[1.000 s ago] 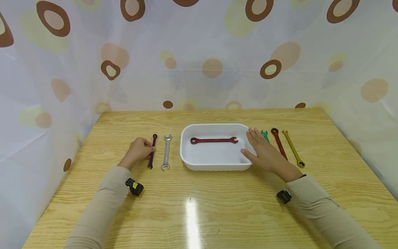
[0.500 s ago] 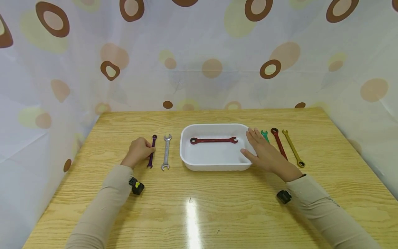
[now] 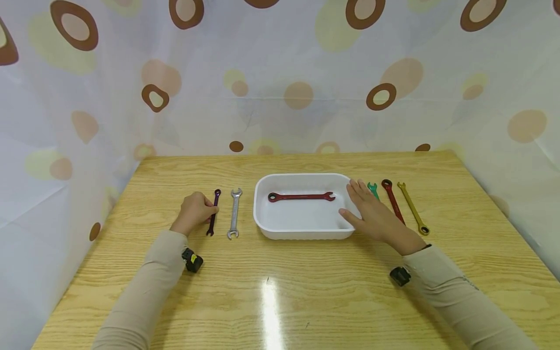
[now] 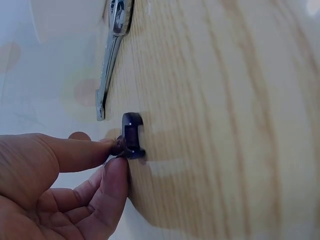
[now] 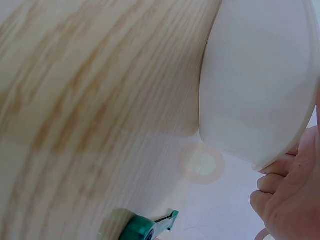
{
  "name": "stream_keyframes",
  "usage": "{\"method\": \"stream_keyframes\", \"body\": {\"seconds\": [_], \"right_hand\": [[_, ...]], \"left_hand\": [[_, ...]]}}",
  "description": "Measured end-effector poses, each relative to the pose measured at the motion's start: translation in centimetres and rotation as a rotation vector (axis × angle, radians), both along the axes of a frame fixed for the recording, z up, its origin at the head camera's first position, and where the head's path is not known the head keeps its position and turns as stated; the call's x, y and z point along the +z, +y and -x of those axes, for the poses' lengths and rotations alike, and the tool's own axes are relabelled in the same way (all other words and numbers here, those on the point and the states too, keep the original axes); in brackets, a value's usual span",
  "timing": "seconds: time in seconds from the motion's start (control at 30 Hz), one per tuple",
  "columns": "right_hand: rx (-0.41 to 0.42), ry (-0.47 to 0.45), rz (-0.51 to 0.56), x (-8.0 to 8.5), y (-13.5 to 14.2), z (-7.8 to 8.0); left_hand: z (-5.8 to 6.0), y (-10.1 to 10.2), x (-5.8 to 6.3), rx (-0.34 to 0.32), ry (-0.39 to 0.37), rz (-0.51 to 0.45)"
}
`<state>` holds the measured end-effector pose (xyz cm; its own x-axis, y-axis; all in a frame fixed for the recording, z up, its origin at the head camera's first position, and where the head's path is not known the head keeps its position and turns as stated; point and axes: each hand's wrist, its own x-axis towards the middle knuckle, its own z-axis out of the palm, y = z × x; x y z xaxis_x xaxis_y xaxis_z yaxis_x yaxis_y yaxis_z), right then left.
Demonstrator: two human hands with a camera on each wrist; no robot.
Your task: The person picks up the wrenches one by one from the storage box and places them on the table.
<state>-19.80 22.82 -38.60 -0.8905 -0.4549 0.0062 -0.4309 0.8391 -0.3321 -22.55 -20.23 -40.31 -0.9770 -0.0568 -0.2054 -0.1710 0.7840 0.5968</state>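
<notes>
Between thumb and fingers, my left hand pinches a purple combination wrench near its middle. In the left wrist view, the open jaw end of the purple wrench points at the camera beside the thumb tip. A silver double open-end wrench lies just to its right on the table. My right hand rests at the right rim of a white tray, fingers straight and spread. Inside the tray lies a red ratcheting wrench, set crosswise.
Right of the tray are a green wrench, partly hidden by the right hand, another red wrench and a yellow wrench. All lie on a wooden table. A patterned curtain hangs behind the table.
The left wrist and forearm have shifted slightly to the right while the fingers stay on the purple wrench, whose lower end has moved slightly left. The right hand has not moved.
</notes>
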Motion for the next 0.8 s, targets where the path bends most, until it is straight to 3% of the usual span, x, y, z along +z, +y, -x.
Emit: {"method": "stream_keyframes", "body": {"seconds": [0.27,0.47,0.63,0.8], "right_hand": [[0.014,-0.001,0.009,-0.3,0.1,0.2],[0.012,0.001,0.007,-0.1,0.2,0.2],[0.009,-0.002,0.014,-0.1,0.1,0.1],[0.012,0.003,0.023,-0.3,0.1,0.2]], "left_hand": [[0.0,0.0,0.3,-0.012,0.015,0.012],[0.7,0.6,1.6,-0.025,0.049,0.034],[1.0,2.7,3.8,-0.082,0.068,-0.062],[0.7,6.3,5.4,-0.202,0.166,-0.147]]}}
